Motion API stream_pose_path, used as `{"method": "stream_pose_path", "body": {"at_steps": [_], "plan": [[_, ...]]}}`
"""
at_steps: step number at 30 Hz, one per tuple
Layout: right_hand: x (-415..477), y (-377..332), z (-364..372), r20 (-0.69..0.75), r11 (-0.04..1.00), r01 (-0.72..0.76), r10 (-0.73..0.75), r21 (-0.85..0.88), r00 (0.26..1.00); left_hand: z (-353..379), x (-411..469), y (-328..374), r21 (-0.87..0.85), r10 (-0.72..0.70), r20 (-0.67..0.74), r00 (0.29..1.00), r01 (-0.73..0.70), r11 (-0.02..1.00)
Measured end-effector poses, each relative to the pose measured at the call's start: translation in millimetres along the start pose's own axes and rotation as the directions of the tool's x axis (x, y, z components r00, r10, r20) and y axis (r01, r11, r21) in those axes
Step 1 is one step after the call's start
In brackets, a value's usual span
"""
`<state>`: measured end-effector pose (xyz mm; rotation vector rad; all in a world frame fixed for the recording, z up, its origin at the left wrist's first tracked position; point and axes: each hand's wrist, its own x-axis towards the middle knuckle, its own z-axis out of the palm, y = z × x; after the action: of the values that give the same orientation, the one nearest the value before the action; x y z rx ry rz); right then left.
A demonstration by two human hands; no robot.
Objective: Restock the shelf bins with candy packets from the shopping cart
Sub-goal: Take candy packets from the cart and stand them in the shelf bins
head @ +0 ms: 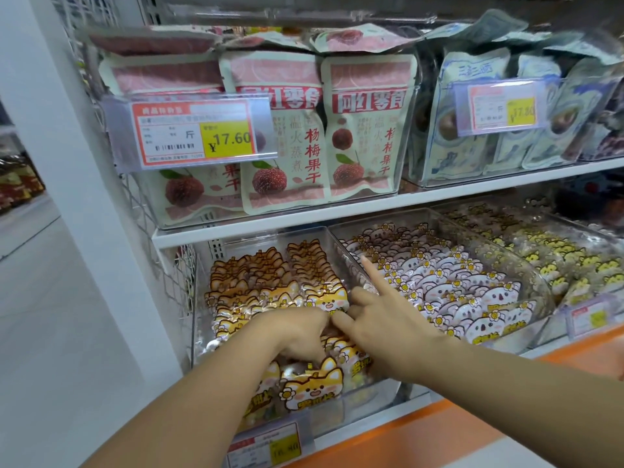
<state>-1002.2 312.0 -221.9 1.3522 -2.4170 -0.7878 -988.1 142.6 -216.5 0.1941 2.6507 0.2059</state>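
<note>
Restocking shelf bin (200, 292): my left hand (300, 336) curls down among fox packets (314, 383), grip hidden. My right hand (381, 319) has index straight, rest bent, holding nothing. Packets lie under both palms. Best tuck rows upright, faces forward.

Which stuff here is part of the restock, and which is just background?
In the job: left hand, right hand, orange cat packets, clear bin holding them.
Background: pink koala packets, yellow packets, bayberry bags, blue bags, price tag.
</note>
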Motion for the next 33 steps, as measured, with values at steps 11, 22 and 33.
{"method": "stream_pose_path", "body": {"at_steps": [11,22,33], "plan": [[12.4,14.8,-17.4,0.156,0.984,-0.051,0.025,0.169,0.987,-28.4,-13.3,-34.9,-0.267,-0.06,-0.273,0.96,-0.016,0.964],[35.5,-4.9,-9.2,0.194,0.994,-0.102,0.094,0.031,0.976,-21.7,37.0,-27.6,-0.062,-0.284,-0.36,0.889,0.281,0.958],[9.1,-13.5,-11.9,0.135,0.946,-0.241,0.215,0.217,0.967,-7.2,21.3,-31.3,-0.19,-0.093,-0.404,0.91,0.015,0.982]]}}
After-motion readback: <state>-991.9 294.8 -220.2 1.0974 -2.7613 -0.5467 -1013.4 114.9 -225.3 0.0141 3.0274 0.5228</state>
